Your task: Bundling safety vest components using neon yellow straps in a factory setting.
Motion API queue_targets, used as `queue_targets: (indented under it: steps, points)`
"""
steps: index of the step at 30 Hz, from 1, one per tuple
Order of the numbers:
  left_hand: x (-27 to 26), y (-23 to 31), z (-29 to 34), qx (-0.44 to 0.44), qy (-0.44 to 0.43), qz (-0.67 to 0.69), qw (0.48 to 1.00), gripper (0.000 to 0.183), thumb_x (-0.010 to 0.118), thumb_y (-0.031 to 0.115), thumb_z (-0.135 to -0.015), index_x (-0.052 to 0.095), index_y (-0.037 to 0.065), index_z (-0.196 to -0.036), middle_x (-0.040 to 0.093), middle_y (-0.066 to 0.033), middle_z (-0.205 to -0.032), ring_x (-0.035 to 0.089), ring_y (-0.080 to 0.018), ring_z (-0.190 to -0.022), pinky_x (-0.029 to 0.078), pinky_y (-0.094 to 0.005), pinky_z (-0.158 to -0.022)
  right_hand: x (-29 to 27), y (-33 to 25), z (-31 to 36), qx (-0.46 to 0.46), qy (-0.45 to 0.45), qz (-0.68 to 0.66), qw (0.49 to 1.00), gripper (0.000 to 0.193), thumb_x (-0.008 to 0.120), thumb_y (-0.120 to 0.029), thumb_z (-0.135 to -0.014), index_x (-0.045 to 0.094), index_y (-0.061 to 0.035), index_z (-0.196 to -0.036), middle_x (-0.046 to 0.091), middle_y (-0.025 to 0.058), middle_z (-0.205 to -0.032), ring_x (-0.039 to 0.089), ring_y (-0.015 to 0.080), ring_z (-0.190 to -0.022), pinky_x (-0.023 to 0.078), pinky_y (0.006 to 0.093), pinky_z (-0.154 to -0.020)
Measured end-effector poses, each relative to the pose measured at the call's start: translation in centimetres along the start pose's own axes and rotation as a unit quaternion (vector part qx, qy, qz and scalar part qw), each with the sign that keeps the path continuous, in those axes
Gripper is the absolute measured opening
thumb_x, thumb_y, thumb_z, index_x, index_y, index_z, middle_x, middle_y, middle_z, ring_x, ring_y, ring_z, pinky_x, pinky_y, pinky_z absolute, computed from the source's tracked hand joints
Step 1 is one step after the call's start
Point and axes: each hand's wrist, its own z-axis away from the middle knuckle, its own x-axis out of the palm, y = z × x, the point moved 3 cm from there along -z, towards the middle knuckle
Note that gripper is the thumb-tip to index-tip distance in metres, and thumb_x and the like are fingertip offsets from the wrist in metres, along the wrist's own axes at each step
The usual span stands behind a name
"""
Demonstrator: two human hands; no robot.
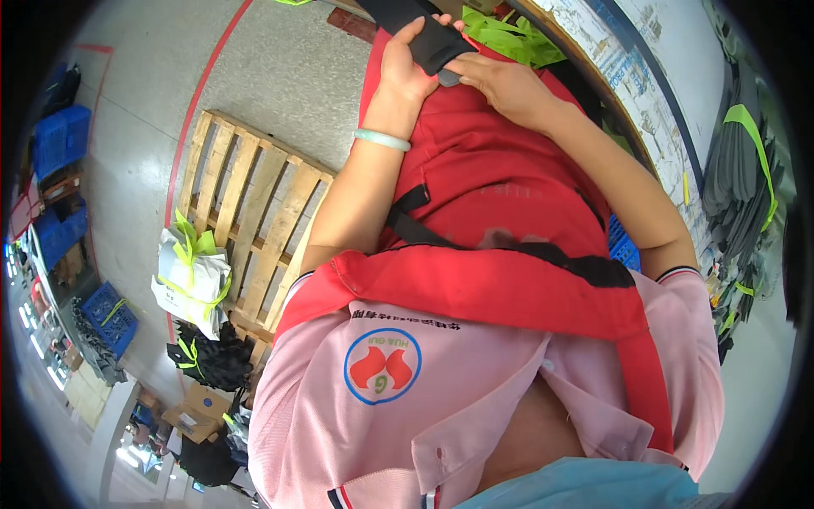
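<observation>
A folded strip of black fabric hangs over my lap at the top of the head view, its far end running up past the picture's edge. My left hand, below which a pale green bangle circles the wrist, is closed around the strip from the left, thumb raised along it. From the right, my right hand grips the strip's near end with its fingers. A small grey edge shows at that end, beside my right fingertips. Beneath both hands spreads a red apron.
To the left, a wooden pallet lies on the floor, with a white bundle tied in lime strips and a black bundle. A worktable borders my right side, holding grey fabric stacks. Lime strips lie beyond my right hand.
</observation>
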Motion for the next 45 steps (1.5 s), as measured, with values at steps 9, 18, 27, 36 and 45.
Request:
queue_targets:
  steps: [9,18,27,36,45]
  points:
    - [0.1,0.4,0.8,0.007,0.023,0.015,1.000,0.010,0.053,0.008,-0.089,0.053,0.001,-0.096,0.061,-0.0132,-0.088,0.061,-0.0341,-0.090,0.050,-0.0464,-0.085,2.0,0.1,-2.9,-0.042,0.049,0.034,0.997,0.021,0.050,-0.012,-0.086,0.063,-0.0106,-0.104,0.065,0.0102,-0.098,0.063,0.0317,-0.085,0.051,0.0398,-0.070]
    - [5.3,2.1,9.1,0.017,-0.018,-0.123,0.992,0.026,0.056,0.007,-0.090,0.051,-0.002,-0.114,0.061,-0.0126,-0.097,0.062,-0.0337,-0.096,0.052,-0.0479,-0.086,-6.3,-3.8,0.6,0.112,0.115,-0.305,0.939,0.042,0.059,-0.018,-0.091,0.051,-0.0050,-0.131,0.064,0.0084,-0.111,0.060,0.0129,-0.100,0.044,0.0276,-0.091]
    - [10.5,-2.0,10.7,-0.149,-0.128,-0.248,0.949,0.021,0.057,0.009,-0.089,0.054,-0.004,-0.106,0.061,-0.0142,-0.091,0.065,-0.0329,-0.088,0.055,-0.0445,-0.080,-7.7,-6.3,-0.7,0.147,0.029,-0.501,0.852,0.033,0.067,-0.025,-0.085,0.061,0.0005,-0.105,0.068,0.0103,-0.091,0.065,0.0143,-0.070,0.051,0.0225,-0.054]
    - [11.5,-3.1,11.7,-0.169,-0.140,-0.277,0.935,0.028,0.051,0.022,-0.093,0.056,-0.006,-0.093,0.057,-0.0102,-0.068,0.061,-0.0247,-0.055,0.055,-0.0370,-0.055,-12.6,-5.4,-2.8,0.080,0.162,-0.502,0.845,0.029,0.068,-0.021,-0.084,0.063,0.0027,-0.099,0.069,0.0152,-0.086,0.068,0.0198,-0.077,0.055,0.0306,-0.071]
    - [10.3,-0.5,11.1,0.093,-0.041,-0.460,0.882,0.039,0.048,0.031,-0.095,0.064,-0.003,-0.090,0.062,-0.0060,-0.073,0.058,-0.0122,-0.063,0.047,-0.0238,-0.062,-21.1,-5.3,-3.5,0.242,0.135,-0.305,0.911,0.035,0.067,-0.027,-0.085,0.064,0.0031,-0.103,0.065,0.0101,-0.092,0.062,0.0164,-0.080,0.051,0.0299,-0.070]
